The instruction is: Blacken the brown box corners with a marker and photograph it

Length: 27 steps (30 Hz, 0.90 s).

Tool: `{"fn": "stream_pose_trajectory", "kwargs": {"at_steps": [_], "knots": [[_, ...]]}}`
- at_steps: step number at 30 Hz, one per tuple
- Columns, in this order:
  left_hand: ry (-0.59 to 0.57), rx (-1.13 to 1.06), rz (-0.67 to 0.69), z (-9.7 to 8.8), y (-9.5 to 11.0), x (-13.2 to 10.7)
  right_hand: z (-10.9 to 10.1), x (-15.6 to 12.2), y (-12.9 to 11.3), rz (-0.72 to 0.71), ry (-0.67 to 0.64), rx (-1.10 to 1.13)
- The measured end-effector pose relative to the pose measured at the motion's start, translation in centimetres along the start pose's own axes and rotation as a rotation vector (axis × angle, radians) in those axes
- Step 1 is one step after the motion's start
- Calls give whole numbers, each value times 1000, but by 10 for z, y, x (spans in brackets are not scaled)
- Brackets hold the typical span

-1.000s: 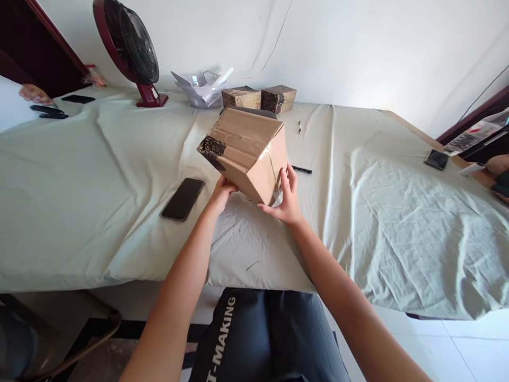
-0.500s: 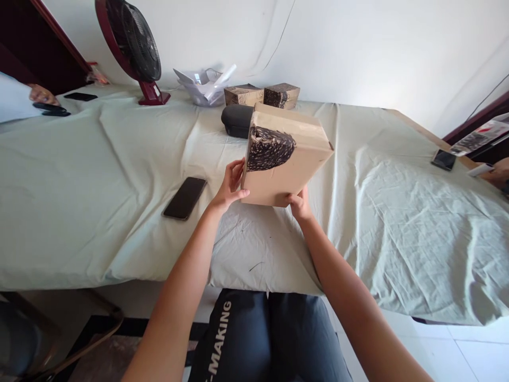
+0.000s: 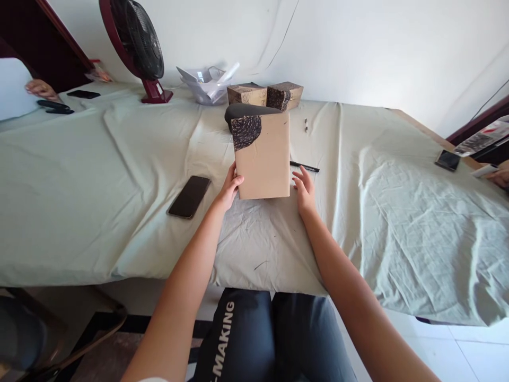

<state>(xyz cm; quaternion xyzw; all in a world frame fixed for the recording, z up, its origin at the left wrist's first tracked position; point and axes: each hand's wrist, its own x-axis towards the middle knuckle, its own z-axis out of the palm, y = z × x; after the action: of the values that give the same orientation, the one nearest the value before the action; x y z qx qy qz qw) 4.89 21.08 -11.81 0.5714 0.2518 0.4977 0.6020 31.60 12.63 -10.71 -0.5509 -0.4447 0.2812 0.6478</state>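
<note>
At the far left edge, another person's hand (image 3: 40, 89) rested beside some dark items, well apart from you. The fan (image 3: 137, 40) stood at the back by the wall, its base on the cloth-covered tabletop (image 3: 119, 159). Nearer you, a dark phone (image 3: 189, 197) lay flat, just left of your hands and out of their way.

Your left hand (image 3: 228, 188) gripped the cardboard box (image 3: 264, 159) at its lower left edge, thumb on the front face and fingers (image 3: 231, 172) curled round the side. That low hold looked meant to steady it. The box stood upright on one end in the middle of the tabletop, broad face toward you, with a black scribbled patch at its top left corner. A dark pouch (image 3: 242, 110) sat right behind it, and two small boxes (image 3: 260, 94) farther back.

Your right hand (image 3: 304, 188) was released, fingers spread and loose just beside the box's lower right edge. Whether it touched, I could not tell. It seemed placed to catch a tilt. A black pen (image 3: 304, 167) lay just beyond it.
</note>
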Motion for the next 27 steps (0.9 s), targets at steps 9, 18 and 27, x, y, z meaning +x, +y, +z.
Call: {"fn": "stream_pose_trajectory", "kwargs": {"at_steps": [9,18,27], "knots": [[-23,17,22,3,2,-1,-14,45,7,275,-42,-41],[-164,146,26,4,-2,-11,-19,-3,-29,103,-545,143],[67,397,552,26,71,6,-19,-28,-42,56,-603,210]]}}
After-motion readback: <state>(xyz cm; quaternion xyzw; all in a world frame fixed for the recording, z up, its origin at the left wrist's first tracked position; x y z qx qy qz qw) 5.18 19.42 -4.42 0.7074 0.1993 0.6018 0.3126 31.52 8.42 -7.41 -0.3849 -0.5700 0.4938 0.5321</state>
